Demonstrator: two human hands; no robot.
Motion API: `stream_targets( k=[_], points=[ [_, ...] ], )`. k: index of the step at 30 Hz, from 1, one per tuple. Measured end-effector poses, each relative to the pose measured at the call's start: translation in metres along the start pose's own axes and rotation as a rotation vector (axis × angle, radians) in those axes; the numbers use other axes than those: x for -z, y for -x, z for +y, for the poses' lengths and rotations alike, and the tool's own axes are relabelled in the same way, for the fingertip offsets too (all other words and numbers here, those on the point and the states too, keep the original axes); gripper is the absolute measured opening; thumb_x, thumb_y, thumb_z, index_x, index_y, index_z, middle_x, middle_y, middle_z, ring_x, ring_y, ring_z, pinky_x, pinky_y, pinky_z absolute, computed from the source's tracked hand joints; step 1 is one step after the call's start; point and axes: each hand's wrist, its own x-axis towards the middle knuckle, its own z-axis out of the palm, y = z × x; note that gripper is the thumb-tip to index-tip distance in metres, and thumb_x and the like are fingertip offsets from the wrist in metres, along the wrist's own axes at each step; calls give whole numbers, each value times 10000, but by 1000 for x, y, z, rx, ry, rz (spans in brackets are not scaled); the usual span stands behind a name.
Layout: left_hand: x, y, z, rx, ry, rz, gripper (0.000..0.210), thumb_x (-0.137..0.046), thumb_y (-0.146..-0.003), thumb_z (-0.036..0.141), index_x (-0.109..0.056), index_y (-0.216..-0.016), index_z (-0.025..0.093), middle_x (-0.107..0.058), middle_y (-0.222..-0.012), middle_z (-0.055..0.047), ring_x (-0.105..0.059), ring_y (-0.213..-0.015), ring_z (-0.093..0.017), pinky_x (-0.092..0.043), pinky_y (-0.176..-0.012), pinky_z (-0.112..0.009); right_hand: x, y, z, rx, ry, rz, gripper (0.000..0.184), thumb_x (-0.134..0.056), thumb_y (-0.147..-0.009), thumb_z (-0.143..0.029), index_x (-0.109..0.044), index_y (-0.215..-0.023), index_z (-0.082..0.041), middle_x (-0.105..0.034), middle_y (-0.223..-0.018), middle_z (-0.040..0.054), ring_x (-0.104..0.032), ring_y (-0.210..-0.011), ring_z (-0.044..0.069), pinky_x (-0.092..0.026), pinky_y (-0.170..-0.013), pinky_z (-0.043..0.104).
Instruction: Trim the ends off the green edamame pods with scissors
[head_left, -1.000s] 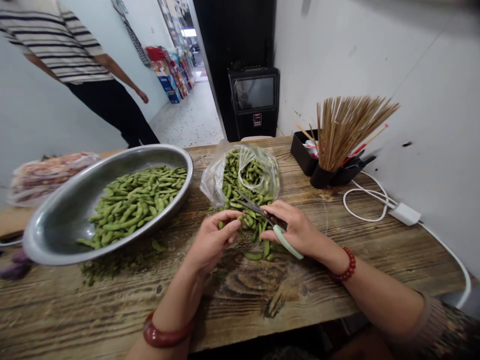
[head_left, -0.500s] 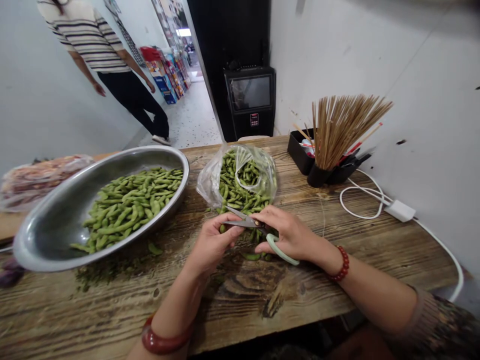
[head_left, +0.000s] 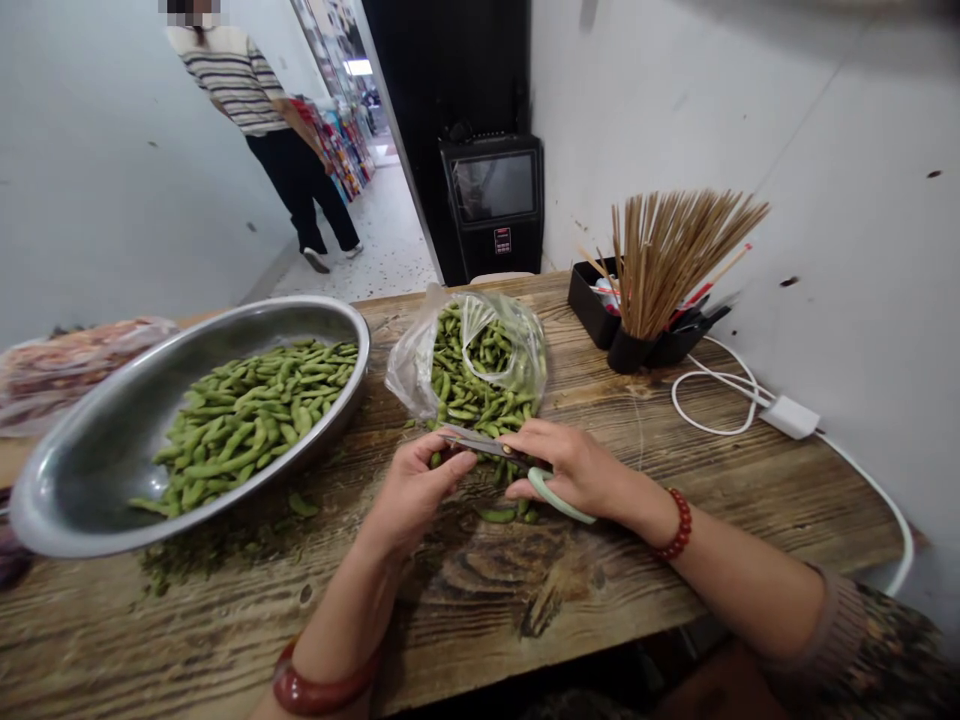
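Observation:
My right hand (head_left: 574, 465) is wrapped round a pair of scissors (head_left: 555, 497) with pale green handles. Their blades point left and are nearly closed, with the tips over the fingers of my left hand (head_left: 420, 485). That hand pinches an edamame pod (head_left: 436, 459), mostly hidden by the fingers. Just beyond both hands lies a clear plastic bag (head_left: 412, 365) full of green edamame pods (head_left: 457, 385). A few loose pods (head_left: 497, 516) rest on the wood beside my right hand. To the left, a large metal basin (head_left: 97, 480) holds a heap of pods (head_left: 259, 420).
Green trimmings (head_left: 202, 555) lie along the basin's near side on the wooden table (head_left: 465, 640). A black holder (head_left: 626, 352) with bamboo skewers (head_left: 667, 265) and a white cable (head_left: 709, 432) are at right. A bag of pinkish food (head_left: 82, 365) sits far left. A person (head_left: 259, 110) walks beyond the table.
The scissor blades have closed from a wider spread, near my left fingers. The person in the striped top has walked farther off towards the doorway. My view has shifted slightly.

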Motion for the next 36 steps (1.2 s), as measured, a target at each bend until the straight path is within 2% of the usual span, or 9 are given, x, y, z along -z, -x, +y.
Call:
stream_targets(
  k=[7,14,19,27,31,36],
  points=[
    [2,-2,6,95,252,10,242,-762,-706,284,-588,-831,170,-433,-549,79,-337,-450,-42,-232,-405,-150,-2,0,5,-65,-31,125,471,-714,-796,-352,-575,-1208,-172,-610,-953,65,-581,-778,165,-483,-710,288],
    [2,-2,10,62,331,24,289,-774,-685,249,-543,-838,164,-621,-711,8,-383,-441,-25,-235,-385,-131,-2,0,3,-62,3,94,574,-739,-768,-348,-525,-1278,-193,-593,-1020,82,-586,-838,188,-501,-765,324],
    [1,-1,8,17,240,82,320,-782,-662,223,-641,-943,162,-608,-695,23,-391,-429,-21,-243,-392,-149,-1,0,0,-46,45,53,570,-732,-776,-339,-522,-1282,-181,-588,-1021,91,-587,-883,206,-503,-781,333],
    [0,-2,1,23,164,122,296,-790,-631,273,-702,-879,137,-481,-475,59,-351,-411,-45,-224,-414,-172,0,0,-1,-36,123,33,535,-707,-803,-314,-512,-1289,-208,-591,-1022,86,-592,-912,212,-503,-792,334],
    [3,-2,-2,0,133,90,257,-776,-661,294,-700,-862,153,-481,-510,55,-326,-431,-45,-219,-424,-175,0,0,-2,-34,118,25,537,-709,-800,-315,-514,-1287,-197,-591,-1018,86,-592,-900,209,-503,-787,330],
    [3,0,-4,-51,9,58,186,-753,-691,294,-710,-826,172,-614,-694,3,-359,-472,-57,-253,-439,-191,1,0,-3,-15,95,41,556,-727,-782,-323,-519,-1281,-195,-593,-1011,88,-590,-895,212,-503,-778,334]
  ],
)
